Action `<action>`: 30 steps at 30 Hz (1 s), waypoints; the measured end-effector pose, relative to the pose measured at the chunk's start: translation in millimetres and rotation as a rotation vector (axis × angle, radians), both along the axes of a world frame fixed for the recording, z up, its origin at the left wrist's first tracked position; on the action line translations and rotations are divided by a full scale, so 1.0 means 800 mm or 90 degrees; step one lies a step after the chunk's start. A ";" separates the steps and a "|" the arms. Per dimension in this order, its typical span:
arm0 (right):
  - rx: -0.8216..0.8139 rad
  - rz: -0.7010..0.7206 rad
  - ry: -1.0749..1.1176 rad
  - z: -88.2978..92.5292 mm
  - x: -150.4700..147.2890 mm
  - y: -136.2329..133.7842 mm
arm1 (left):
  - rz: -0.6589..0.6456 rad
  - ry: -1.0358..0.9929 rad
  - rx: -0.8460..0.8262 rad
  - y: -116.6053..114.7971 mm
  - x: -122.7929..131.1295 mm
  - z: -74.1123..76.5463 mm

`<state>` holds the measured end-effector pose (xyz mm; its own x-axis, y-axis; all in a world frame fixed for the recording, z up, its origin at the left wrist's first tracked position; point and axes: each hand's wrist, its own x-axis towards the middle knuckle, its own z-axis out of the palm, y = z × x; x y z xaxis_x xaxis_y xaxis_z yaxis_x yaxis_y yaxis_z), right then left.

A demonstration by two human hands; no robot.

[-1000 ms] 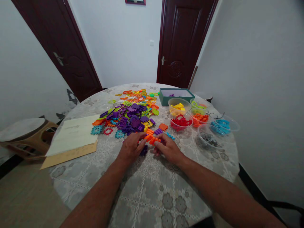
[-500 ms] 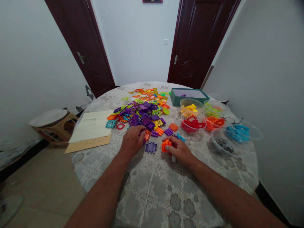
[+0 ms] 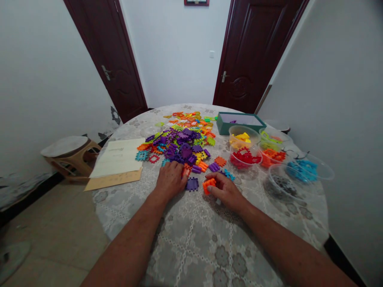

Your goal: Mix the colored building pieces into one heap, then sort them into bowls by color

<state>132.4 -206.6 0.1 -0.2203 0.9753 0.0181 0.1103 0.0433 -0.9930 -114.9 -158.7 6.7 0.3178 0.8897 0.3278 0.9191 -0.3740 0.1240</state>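
My right hand (image 3: 226,190) grips an orange block piece (image 3: 208,185) between thumb and fingers, just above the tablecloth. At the near edge of a heap of purple pieces (image 3: 185,151) rests my left hand (image 3: 171,178), palm down; its fingertips are hidden among the pieces, so what it holds, if anything, does not show. A dark purple square piece (image 3: 192,184) lies flat between the two hands. Beyond it are a purple ribbed piece (image 3: 214,167), an orange ribbed piece (image 3: 203,166) and a flat orange square (image 3: 220,161).
Clear tubs hold yellow (image 3: 241,138), red (image 3: 245,156), orange (image 3: 272,156), blue (image 3: 303,169) and grey pieces (image 3: 284,185). Behind them stands a green box (image 3: 223,126). Paper sheets (image 3: 118,158) lie at the left, near a wooden stool (image 3: 70,155).
My left hand has turned palm down and spread over the heap's near edge, close to the purple square. The orange piece in my right hand is tilted differently. The view has shifted slightly.
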 end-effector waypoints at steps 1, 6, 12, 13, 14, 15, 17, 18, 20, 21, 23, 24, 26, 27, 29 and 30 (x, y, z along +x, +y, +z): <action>-0.003 0.002 0.006 0.000 0.001 0.000 | 0.004 0.001 -0.007 0.000 0.000 0.000; 0.010 0.004 -0.019 -0.005 0.004 0.002 | 0.002 -0.003 -0.031 0.002 -0.003 -0.002; -0.001 0.009 -0.020 -0.006 0.004 0.001 | -0.053 -0.017 -0.048 0.005 -0.009 -0.002; -0.001 0.008 -0.019 -0.006 0.004 0.001 | -0.066 -0.021 -0.049 0.005 -0.010 -0.002; -0.001 0.007 -0.018 -0.006 0.004 0.001 | -0.080 -0.025 -0.050 0.004 -0.010 -0.001; 0.000 0.007 -0.019 -0.006 0.005 0.001 | -0.094 -0.030 -0.049 0.003 -0.009 0.000; -0.002 0.010 -0.019 -0.008 0.005 0.002 | -0.116 -0.047 -0.044 0.000 -0.008 0.004; -0.004 0.012 -0.013 -0.009 0.006 0.002 | -0.124 -0.062 -0.040 -0.002 -0.008 0.008; -0.011 0.011 0.007 -0.011 0.006 0.003 | -0.130 -0.112 -0.031 -0.007 -0.007 0.016; -0.017 0.012 0.018 -0.011 0.006 0.003 | -0.131 -0.147 -0.031 -0.009 -0.007 0.020; -0.028 0.013 0.038 -0.012 0.006 0.003 | -0.135 -0.235 -0.051 -0.011 -0.008 0.030; -0.032 0.013 0.045 -0.012 0.006 0.003 | -0.140 -0.284 -0.075 -0.012 -0.008 0.034; -0.031 0.013 0.050 -0.011 0.005 0.003 | -0.148 -0.383 -0.133 -0.012 -0.009 0.039; -0.027 0.014 0.050 -0.009 0.005 0.003 | -0.154 -0.427 -0.166 -0.011 -0.009 0.039; -0.020 0.020 0.044 -0.006 0.004 0.002 | -0.164 -0.485 -0.209 -0.008 -0.008 0.034; -0.018 0.026 0.040 -0.004 0.004 0.002 | -0.164 -0.504 -0.219 -0.007 -0.007 0.029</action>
<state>135.4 -204.9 -3.2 -0.2589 0.9659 0.0065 0.0460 0.0191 -0.9988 -120.1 -164.0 30.1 0.3155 0.9113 0.2644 0.4091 -0.3821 0.8286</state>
